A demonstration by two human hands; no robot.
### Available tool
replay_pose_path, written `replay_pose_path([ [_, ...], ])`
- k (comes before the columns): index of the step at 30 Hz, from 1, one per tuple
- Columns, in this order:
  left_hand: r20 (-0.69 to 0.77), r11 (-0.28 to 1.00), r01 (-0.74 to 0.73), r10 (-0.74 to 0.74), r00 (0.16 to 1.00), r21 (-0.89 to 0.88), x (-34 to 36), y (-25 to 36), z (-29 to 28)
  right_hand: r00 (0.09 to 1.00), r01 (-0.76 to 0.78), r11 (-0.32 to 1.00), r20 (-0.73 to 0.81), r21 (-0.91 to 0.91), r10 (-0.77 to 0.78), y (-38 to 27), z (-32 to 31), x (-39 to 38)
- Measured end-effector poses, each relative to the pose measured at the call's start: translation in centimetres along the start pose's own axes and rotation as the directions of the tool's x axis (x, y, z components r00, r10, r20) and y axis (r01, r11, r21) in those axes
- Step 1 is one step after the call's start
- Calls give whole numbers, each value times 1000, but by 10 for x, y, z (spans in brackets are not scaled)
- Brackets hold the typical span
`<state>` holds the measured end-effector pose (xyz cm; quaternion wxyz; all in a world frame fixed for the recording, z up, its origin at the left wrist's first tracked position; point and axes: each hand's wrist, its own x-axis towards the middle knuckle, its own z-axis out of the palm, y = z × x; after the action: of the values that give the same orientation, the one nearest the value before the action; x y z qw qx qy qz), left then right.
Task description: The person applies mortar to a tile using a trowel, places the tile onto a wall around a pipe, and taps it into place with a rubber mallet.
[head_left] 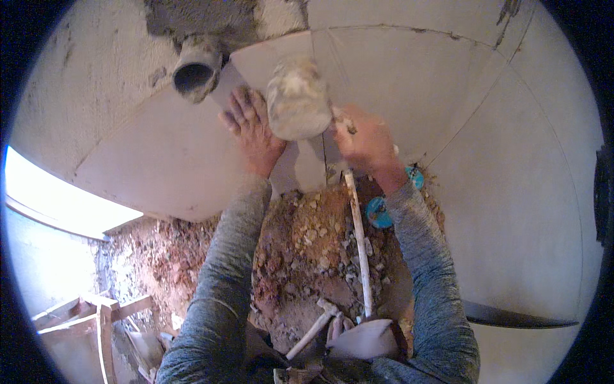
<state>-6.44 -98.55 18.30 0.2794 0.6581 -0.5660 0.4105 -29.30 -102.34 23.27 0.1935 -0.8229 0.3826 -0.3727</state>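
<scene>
My left hand [256,128] lies flat with fingers spread against a large pale wall tile [160,147]. Its fingertips are just below a grey pipe stub [195,73] that sticks out of the wall. Closed round a short handle, my right hand [366,142] holds what looks like a mallet with a dirty whitish head [298,105]. The head is slightly blurred and hangs in front of the tiles, between my hands. It hides part of the tile joint behind it.
Wet grey mortar [198,22] covers the wall above the pipe. Below lies rubble and reddish soil [294,237], crossed by a thin white pipe [359,249]. Blue round pieces [378,212] lie by my right forearm. A wooden frame [102,326] stands lower left, near a bright opening [57,192].
</scene>
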Motion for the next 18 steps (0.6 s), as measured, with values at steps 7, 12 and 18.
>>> replay_pose_path([
  [7, -7, 999, 7, -7, 1000, -39, -1, -1, -6, 992, 97, 995, -82, 36, -94, 6, -3, -42],
  [12, -11, 997, -5, 4, 1000, -72, 2, 6, -8, 991, -96, 990, -100, -105, 86, 50, 12, -125],
  [18, 41, 968, -209, 216, 975, -140, -6, -18, -29, 849, -493, 791, 0, -362, 529, 109, 0, -266],
])
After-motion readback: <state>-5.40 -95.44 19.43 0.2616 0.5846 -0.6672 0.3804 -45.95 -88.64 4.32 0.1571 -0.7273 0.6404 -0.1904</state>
